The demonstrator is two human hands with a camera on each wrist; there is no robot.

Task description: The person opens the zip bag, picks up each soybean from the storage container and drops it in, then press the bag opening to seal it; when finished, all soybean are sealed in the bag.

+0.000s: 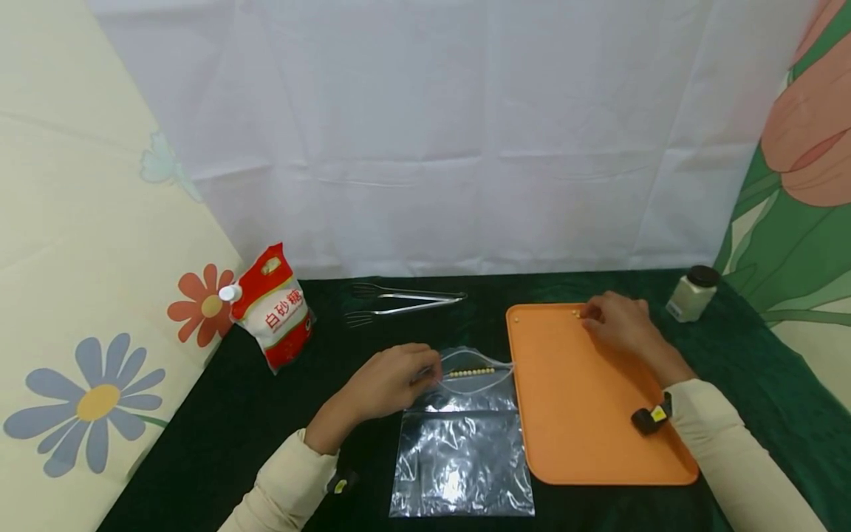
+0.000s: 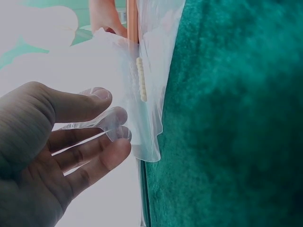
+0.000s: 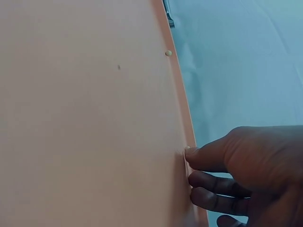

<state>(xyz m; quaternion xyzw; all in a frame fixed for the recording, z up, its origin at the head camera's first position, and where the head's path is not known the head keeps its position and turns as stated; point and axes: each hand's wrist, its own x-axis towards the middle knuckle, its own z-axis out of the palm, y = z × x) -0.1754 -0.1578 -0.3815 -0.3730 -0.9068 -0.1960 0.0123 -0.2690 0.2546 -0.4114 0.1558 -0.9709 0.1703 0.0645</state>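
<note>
A clear plastic zip bag (image 1: 460, 443) lies flat on the dark green cloth, with a row of small yellow beads (image 1: 470, 372) inside near its mouth. My left hand (image 1: 397, 377) pinches the bag's open edge (image 2: 113, 124) between thumb and fingers; the beads (image 2: 141, 79) show through the film. To the right lies an orange board (image 1: 585, 414). My right hand (image 1: 614, 324) is at the board's far edge, its fingertips (image 3: 191, 152) pressed on small beads (image 1: 577, 314) there. One loose bead (image 3: 168, 53) sits further along the rim.
Metal tongs (image 1: 405, 301) lie behind the bag. A red and white pouch (image 1: 274, 309) stands at the back left. A small jar with a dark lid (image 1: 693, 293) stands at the back right. White sheeting hangs behind the table.
</note>
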